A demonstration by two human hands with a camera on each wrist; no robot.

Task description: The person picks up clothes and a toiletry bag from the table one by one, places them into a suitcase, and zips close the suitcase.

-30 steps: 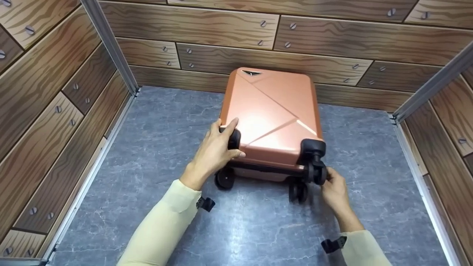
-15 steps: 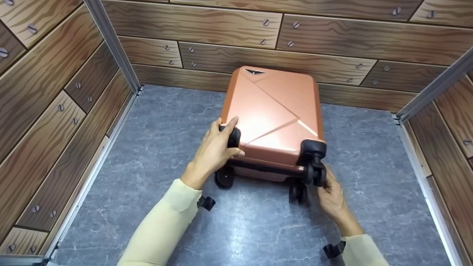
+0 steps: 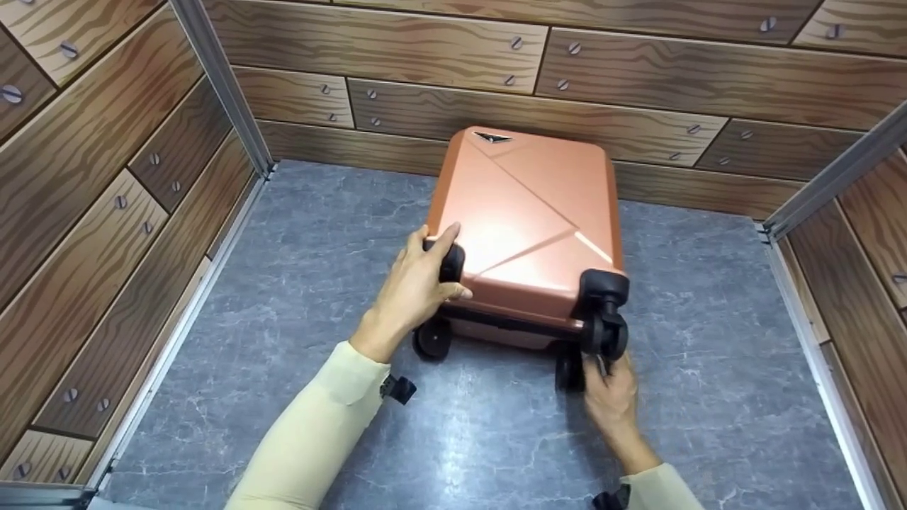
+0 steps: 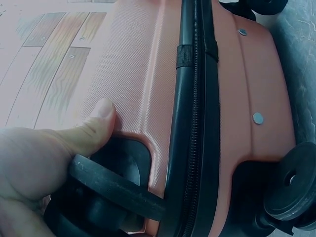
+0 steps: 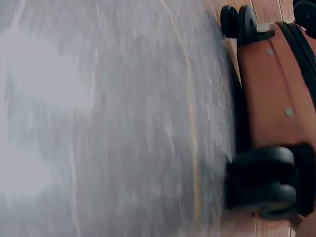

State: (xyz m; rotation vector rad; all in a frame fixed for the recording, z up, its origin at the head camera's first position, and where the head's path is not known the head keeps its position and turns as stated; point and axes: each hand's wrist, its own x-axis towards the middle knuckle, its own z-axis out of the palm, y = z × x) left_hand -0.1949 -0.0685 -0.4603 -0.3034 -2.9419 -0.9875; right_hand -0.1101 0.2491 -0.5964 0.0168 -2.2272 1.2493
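An orange-pink hard-shell suitcase (image 3: 524, 205) lies on its side on the floor, its wheeled end towards me. My left hand (image 3: 405, 290) grips the upper left corner around a black wheel (image 3: 450, 262). In the left wrist view the left thumb (image 4: 101, 116) presses on the textured shell beside that wheel. Just below the upper right wheel (image 3: 604, 333) is my right hand (image 3: 615, 404), its thumb side between this wheel and the lower right wheel (image 3: 569, 367). The right fingertips are hidden behind the wheel. Only a sliver of that hand shows in the right wrist view.
Grey marbled floor (image 3: 319, 234) surrounds the suitcase. A wood-pattern wall (image 3: 397, 49) stands directly behind it, with similar walls at left and right. Metal rails (image 3: 170, 340) run along the floor's sides. A black zipper (image 4: 192, 123) crosses the wheeled end.
My right hand has shifted left, from the outer side of the upper right wheel to beneath it. The left hand keeps its grip. The suitcase stays in place while the view shifts slightly.
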